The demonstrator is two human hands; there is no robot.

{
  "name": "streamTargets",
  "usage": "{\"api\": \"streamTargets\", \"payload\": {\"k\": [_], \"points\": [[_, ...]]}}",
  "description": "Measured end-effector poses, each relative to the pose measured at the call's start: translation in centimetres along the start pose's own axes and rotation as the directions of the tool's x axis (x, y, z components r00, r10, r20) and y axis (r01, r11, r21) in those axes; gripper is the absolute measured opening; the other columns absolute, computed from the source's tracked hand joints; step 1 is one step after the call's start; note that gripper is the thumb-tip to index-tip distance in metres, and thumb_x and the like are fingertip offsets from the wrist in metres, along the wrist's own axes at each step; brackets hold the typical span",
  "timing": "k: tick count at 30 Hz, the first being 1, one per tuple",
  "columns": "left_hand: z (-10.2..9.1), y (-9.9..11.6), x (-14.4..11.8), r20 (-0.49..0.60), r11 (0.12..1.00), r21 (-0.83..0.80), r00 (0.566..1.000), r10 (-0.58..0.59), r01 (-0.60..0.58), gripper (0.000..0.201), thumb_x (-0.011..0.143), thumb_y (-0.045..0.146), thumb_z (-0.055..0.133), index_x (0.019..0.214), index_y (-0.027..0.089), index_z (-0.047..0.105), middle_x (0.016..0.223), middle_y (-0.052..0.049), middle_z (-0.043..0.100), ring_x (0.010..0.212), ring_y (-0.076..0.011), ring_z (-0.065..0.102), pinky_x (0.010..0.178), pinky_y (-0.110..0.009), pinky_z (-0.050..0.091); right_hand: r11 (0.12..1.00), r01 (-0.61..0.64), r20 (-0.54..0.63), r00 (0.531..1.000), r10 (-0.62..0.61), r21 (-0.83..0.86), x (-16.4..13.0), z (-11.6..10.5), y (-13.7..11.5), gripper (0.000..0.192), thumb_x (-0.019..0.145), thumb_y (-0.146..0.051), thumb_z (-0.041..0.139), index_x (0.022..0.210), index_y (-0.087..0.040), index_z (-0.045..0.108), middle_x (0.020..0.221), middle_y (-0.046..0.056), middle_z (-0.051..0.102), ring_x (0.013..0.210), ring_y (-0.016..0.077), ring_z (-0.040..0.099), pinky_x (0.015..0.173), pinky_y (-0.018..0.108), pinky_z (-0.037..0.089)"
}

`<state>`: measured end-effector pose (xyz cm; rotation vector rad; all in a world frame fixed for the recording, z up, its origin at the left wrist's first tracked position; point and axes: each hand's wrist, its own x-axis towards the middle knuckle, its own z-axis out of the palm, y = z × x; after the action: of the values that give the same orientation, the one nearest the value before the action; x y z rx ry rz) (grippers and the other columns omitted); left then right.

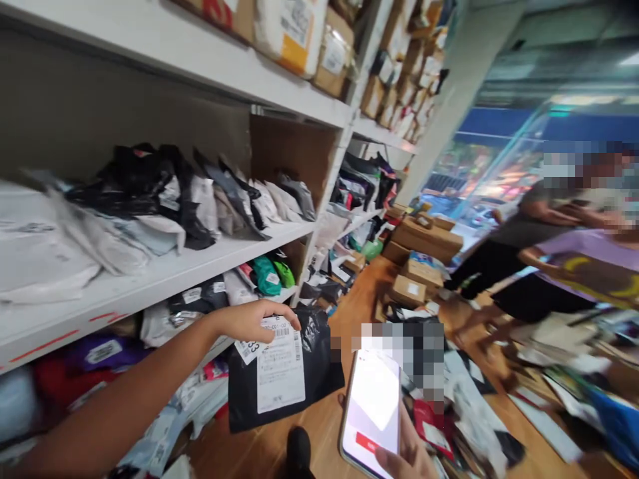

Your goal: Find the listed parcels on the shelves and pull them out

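My left hand (259, 321) is closed on the top edge of a black plastic mailing bag (322, 372), which hangs in front of the shelves. A large white shipping label (280, 372) faces me on the bag, with a smaller label partly tucked beside it. In my right hand (412, 446) is a smartphone (372, 406), held upright with its screen toward me. The thumb lies over the lower part of the screen, near a red button. The screen is bright and its details are washed out.
A white shelf (150, 269) on the left holds several bagged parcels. Cardboard boxes (424, 236) are stacked on the wooden floor (364, 293) ahead. Loose parcels (479, 406) lie spread on the right. Two people (574, 246) stand at the right near the window.
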<state>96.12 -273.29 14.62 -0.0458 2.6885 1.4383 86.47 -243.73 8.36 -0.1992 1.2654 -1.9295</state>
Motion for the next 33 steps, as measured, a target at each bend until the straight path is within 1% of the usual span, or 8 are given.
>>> {"api": "streamTargets", "payload": {"k": [5,8,12,16,20,24,27,33], "points": [[1.6,3.0,4.6,0.176,0.997,-0.061,0.983,0.051,-0.041,0.052,0.058,0.01,0.041,0.105,0.022,0.062,0.109,0.004,0.064,0.101,-0.0172,0.057,0.084,-0.022,0.043,0.993,0.08,-0.048,0.996,-0.076,0.09,-1.6,-1.4,-0.4,0.108,0.048,-0.024,0.082,0.138,-0.025,0.023,0.106,0.013,0.07,0.093,0.0325,0.066,0.074,0.042,0.052],[2.8,4.9,7.1,0.225,0.998,-0.05,0.973,0.049,-0.038,0.051,0.058,0.011,0.041,0.102,0.022,0.063,0.107,0.004,0.065,0.1,-0.0168,0.058,0.082,-0.021,0.043,0.984,0.147,-0.016,0.989,-0.147,0.097,-2.0,-3.0,-1.1,0.109,0.048,-0.028,0.081,0.138,-0.022,0.02,0.106,0.016,0.069,0.095,0.0343,0.065,0.07,0.04,0.052],[5.0,7.3,11.0,0.278,0.996,-0.012,0.956,0.091,-0.091,0.051,0.058,0.01,0.041,0.101,0.024,0.064,0.108,0.006,0.064,0.1,-0.0172,0.057,0.083,-0.02,0.043,0.976,0.2,-0.013,0.98,-0.2,0.087,-2.8,-5.7,-3.3,0.108,0.051,-0.029,0.081,0.139,-0.02,0.018,0.113,0.016,0.066,0.103,0.0324,0.062,0.076,0.038,0.05],[7.7,10.3,15.5,0.339,0.99,0.034,0.933,0.116,-0.136,0.058,0.054,0.008,0.04,0.104,0.025,0.063,0.106,0.006,0.064,0.098,-0.0174,0.058,0.081,-0.02,0.043,0.971,0.209,-0.003,0.978,-0.21,0.114,-3.6,-9.7,-6.1,0.105,0.051,-0.027,0.081,0.137,-0.02,0.021,0.117,0.014,0.064,0.105,0.0319,0.061,0.077,0.038,0.05],[10.8,13.4,20.1,0.409,0.972,0.06,0.894,0.185,-0.228,0.061,0.05,0.006,0.042,0.106,0.021,0.061,0.109,0.004,0.063,0.101,-0.0175,0.057,0.086,-0.02,0.042,0.964,0.23,-0.003,0.973,-0.232,0.134,-3.9,-15.0,-8.7,0.104,0.048,-0.026,0.083,0.134,-0.021,0.026,0.119,0.014,0.063,0.106,0.0322,0.06,0.083,0.04,0.049],[13.8,15.4,24.4,0.462,0.959,-0.004,0.85,0.254,-0.284,0.063,0.05,0.008,0.045,0.11,0.018,0.058,0.111,0.0,0.061,0.101,-0.0195,0.056,0.085,-0.023,0.044,0.967,0.23,-0.021,0.973,-0.23,0.106,-4.1,-20.2,-10.8,0.118,0.049,-0.028,0.084,0.138,-0.017,0.008,0.114,0.017,0.066,0.104,0.0316,0.062,0.085,0.041,0.048],[15.8,16.4,27.0,0.509,0.944,-0.068,0.803,0.311,-0.322,0.063,0.051,0.01,0.051,0.114,0.017,0.056,0.114,-0.002,0.06,0.104,-0.0221,0.054,0.087,-0.026,0.044,0.968,0.234,-0.067,0.971,-0.228,0.095,-4.4,-23.3,-12.1,0.131,0.048,-0.03,0.085,0.139,-0.014,-0.008,0.109,0.017,0.068,0.102,0.0303,0.063,0.089,0.041,0.047],[18.3,18.7,30.1,0.597,0.962,-0.045,0.765,0.241,-0.268,0.068,0.053,0.016,0.06,0.12,0.013,0.052,0.108,-0.005,0.059,0.094,-0.0205,0.055,0.082,-0.028,0.046,0.973,0.214,-0.121,0.972,-0.203,0.085,-5.1,-26.7,-13.9,0.133,0.048,-0.031,0.084,0.139,-0.011,-0.011,0.108,0.019,0.068,0.1,0.0279,0.064,0.086,0.036,0.049]]}}
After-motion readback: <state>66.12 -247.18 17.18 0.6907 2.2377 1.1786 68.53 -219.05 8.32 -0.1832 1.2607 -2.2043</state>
